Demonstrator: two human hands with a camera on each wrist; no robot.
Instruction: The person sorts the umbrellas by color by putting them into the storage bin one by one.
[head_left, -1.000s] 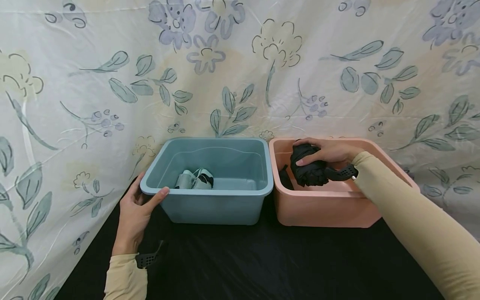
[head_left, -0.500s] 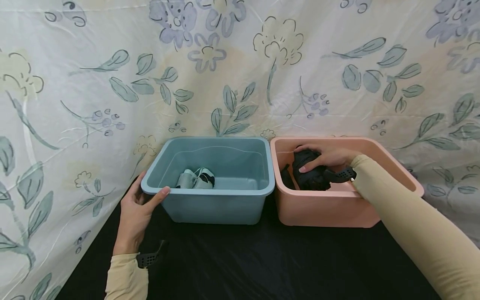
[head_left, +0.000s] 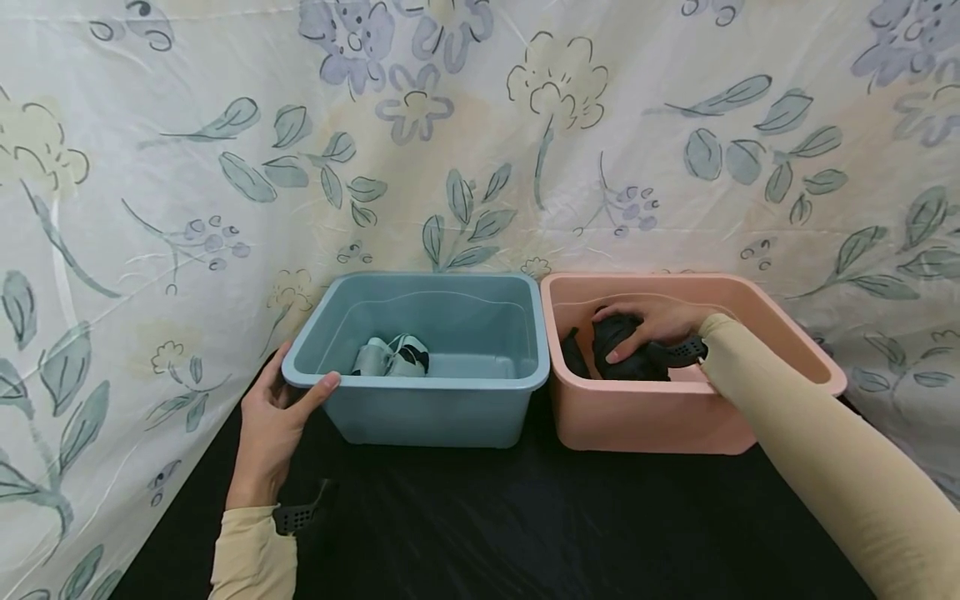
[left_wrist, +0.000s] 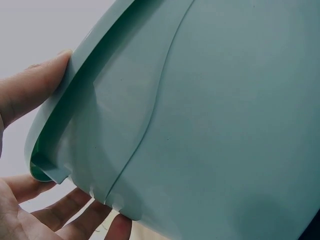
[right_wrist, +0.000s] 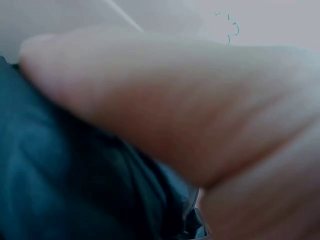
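My right hand (head_left: 660, 325) is inside the pink bin (head_left: 652, 417), gripping a bundle of black cloth (head_left: 618, 342). In the right wrist view the thumb (right_wrist: 125, 95) lies across the folded, slightly shiny cloth (right_wrist: 65, 170). The far fingers are mostly hidden by the bundle. At the near left corner of the blue bin (head_left: 431, 412), my left hand (head_left: 270, 425) holds the rim. The left wrist view has its thumb (left_wrist: 35, 87) on the rim (left_wrist: 75, 82) and the other fingers against the outer wall.
Inside the blue bin lies a pale mint-and-black item (head_left: 390, 358) with a thin cord. Another black item (head_left: 573, 357) leans at the left end of the pink bin. The bins stand side by side on black cloth (head_left: 480, 525), before a floral sheet (head_left: 465, 125).
My right hand has lowered the black bundle deeper into the pink bin and slightly to the right. The left hand stays at the blue bin's corner.
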